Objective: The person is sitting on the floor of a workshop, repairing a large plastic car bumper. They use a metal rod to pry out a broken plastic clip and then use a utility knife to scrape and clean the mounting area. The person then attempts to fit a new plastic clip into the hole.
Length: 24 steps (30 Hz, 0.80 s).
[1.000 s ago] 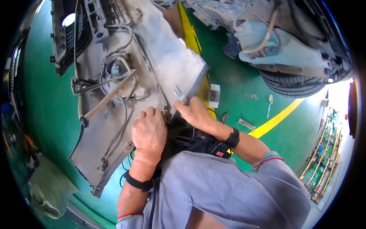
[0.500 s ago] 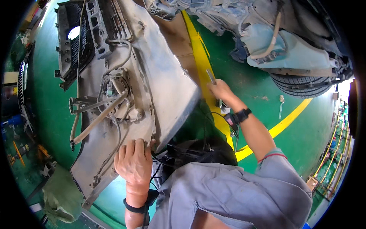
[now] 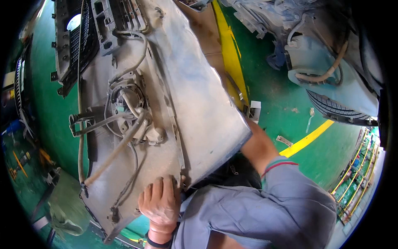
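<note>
A large, dusty car bumper cover (image 3: 207, 103) lies before me with its inner side up. My left hand (image 3: 161, 200) is closed over its near edge, fingers on the inner face. My right forearm (image 3: 260, 145) passes beneath the bumper's right-hand corner, which hides the hand and whatever it may hold. A round lamp housing (image 3: 132, 97) with wiring is fixed to the bumper. A tan hose (image 3: 116, 155) slants across the bumper beside it. Past the bumper's right edge, a slim dark bar (image 3: 234, 84) lies by the yellow floor stripe.
A small white box (image 3: 255, 111) is on the floor near my right arm. At upper right stands a partly stripped car with a pale fluid tank (image 3: 321, 62) and a tyre (image 3: 338, 108). A black grille (image 3: 74, 45) is at upper left, a green bag (image 3: 68, 203) at lower left.
The bumper has shifted right and nearer in view, my left hand still on its edge. My right hand, which held a metal tool in the open, has gone out of sight beneath the bumper.
</note>
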### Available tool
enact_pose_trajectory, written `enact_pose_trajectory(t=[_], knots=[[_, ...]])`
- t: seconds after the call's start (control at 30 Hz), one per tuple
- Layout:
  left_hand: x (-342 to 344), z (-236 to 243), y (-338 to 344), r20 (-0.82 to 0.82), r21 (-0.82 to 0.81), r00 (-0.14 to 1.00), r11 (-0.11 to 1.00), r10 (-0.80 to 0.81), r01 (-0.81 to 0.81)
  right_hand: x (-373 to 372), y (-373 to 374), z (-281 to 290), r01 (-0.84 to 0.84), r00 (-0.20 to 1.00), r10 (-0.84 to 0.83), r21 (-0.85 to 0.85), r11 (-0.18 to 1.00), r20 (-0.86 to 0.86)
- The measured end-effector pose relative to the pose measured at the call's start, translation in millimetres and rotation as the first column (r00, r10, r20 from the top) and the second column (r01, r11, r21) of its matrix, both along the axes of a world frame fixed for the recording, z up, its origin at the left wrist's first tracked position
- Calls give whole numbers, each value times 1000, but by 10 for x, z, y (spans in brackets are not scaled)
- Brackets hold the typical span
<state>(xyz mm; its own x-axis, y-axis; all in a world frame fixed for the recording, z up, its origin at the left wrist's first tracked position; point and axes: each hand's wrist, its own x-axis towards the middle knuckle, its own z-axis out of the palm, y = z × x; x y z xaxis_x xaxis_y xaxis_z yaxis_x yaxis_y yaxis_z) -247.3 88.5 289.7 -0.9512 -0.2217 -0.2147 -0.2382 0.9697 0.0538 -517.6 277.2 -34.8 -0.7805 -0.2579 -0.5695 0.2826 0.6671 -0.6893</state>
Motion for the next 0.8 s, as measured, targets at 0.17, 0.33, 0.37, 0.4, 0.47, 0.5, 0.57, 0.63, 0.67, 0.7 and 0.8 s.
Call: enact_pose_trajectory(t=[0.17, 0.33, 0.37, 0.4, 0.47, 0.5, 0.57, 0.63, 0.67, 0.7, 0.8], knots=[[-29, -3, 23, 96, 60, 995, 998, 26, -32, 166, -113, -337, -10, 1000, 11, 144, 990, -8], [-17, -24, -39, 119, 118, 992, 991, 43, -57, 348, -72, -388, 55, 998, -58, 129, 990, 15], [-25, -34, -34, 128, 105, 992, 994, 20, -33, 395, -50, -390, 71, 997, -74, 125, 990, 19], [-32, -39, -39, 137, 92, 991, 996, -4, -9, 428, -38, -389, 88, 995, -92, 119, 989, 24], [-31, -34, -49, 152, 106, 988, 994, 0, -17, 497, 3, -370, 118, 992, -122, 107, 987, 32], [-28, -29, -54, 160, 115, 987, 993, 5, -24, 521, 15, -360, 132, 990, -136, 101, 986, 36], [-21, -42, -61, 141, 124, 990, 991, 23, -41, 571, 61, -333, 162, 985, -166, 91, 983, 39], [-28, -39, -53, 120, 129, 992, 990, 45, -61, 599, 91, -311, 188, 981, -191, 74, 979, 43], [-42, -20, -48, 128, 114, 991, 992, 47, -62, 622, 99, -299, 200, 978, -203, 64, 978, 47], [-58, 0, -42, 135, 99, 990, 993, 49, -63, 648, 105, -283, 210, 976, -213, 56, 976, 51], [-98, 48, -67, 116, 91, 991, 993, 68, -79, 718, 148, -252, 247, 967, -249, 31, 968, 55]])
